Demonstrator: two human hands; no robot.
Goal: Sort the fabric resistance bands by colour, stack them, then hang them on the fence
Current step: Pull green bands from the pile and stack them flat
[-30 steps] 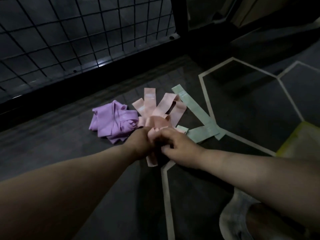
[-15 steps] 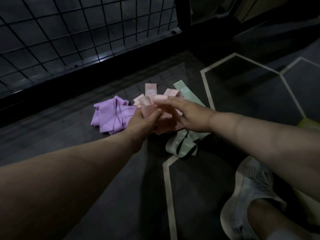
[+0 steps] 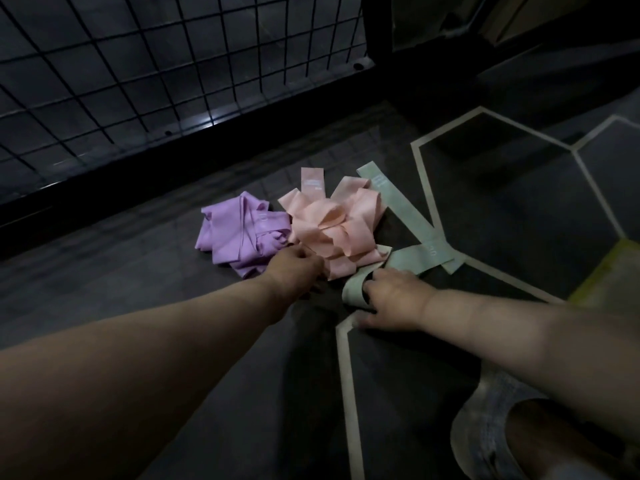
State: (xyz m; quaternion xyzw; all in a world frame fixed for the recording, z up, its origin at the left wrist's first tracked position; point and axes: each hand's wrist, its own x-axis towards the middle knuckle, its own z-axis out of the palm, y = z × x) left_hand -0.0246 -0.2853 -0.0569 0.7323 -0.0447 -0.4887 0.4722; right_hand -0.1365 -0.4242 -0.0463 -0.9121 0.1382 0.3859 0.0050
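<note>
Gripping the near loop of a green band (image 3: 351, 294) with curled right fingers (image 3: 377, 285); cannot tell open from closed on the left hand (image 3: 298, 270), at 6 o'clock of the pink pile (image 3: 332, 226). Draw the loop toward 3 o'clock, flat onto the other green bands (image 3: 426, 256), without dragging pink; leave the purple pile (image 3: 239, 230) at 9 o'clock.

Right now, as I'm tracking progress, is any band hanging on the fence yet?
No: the purple bands, pink bands and green bands all lie on the floor, none on the fence.
</note>
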